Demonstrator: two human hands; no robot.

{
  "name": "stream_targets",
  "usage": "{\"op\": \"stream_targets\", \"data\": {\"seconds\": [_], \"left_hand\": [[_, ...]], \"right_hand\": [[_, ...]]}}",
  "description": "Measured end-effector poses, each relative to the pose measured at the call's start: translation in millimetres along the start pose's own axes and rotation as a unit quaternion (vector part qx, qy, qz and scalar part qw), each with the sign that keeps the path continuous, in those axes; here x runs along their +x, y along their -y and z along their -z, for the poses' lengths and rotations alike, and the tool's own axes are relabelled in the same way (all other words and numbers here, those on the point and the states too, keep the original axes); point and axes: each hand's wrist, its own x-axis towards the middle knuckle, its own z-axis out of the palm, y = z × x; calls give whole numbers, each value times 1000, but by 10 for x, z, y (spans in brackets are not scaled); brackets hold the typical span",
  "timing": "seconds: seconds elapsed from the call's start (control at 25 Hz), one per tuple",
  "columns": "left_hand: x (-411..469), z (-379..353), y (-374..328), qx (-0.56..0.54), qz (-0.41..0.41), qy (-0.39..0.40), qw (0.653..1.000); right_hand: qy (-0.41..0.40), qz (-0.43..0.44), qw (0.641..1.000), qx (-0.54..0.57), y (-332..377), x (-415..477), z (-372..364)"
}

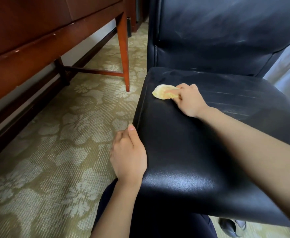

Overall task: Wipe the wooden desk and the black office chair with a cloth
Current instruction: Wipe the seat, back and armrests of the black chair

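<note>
Cloth point(163, 93), crumpled, yellow, gripped in curled fingers of right hand point(189, 101) on glossy black chair point(183, 152) seat, 12 o'clock; left hand point(128, 152), 7 o'clock, thumb along seat edge, fingers curled, hold indeterminate.

Soft daylight lights the scene evenly, probably from the right, where a pale patch point(288, 71) at the frame's edge is washed out. A broad white glare sits on the front of the chair point(183, 182) seat, and the right forearm point(252, 143) throws a diffuse shadow across it. The space under the desk point(29, 54) is dim. The cloth point(163, 94) and right hand point(190, 102) are slightly smeared, and the left hand point(128, 153) has blurred fingers. The carpet point(37, 169) goes soft at the lower left, and the desk's straight edges bow with the wide lens.
</note>
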Motion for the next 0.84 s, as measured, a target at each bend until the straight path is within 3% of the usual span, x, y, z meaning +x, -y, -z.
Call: {"op": "stream_targets", "data": {"seconds": [0.08, 0.12, 0.36, 0.48, 0.84], "left_hand": [[33, 2, -7, -8, 10, 3, 1000], [42, 1, -5, -15, 15, 4, 1000], [43, 19, 20, -16, 30, 1, 999], [-10, 37, 8, -12, 12, -11, 1000], [-115, 11, 22, -11, 6, -14, 1000]], "right_hand": [[-28, -89, 995, -27, 250, 123, -74], [-35, -89, 994, -49, 382, 129, -106], [-2, 193, 981, -25, 905, -451, -130], [-1, 262, 965, -20, 881, -792, -27], [6, 191, 981, -45, 525, -324, 18]]}}
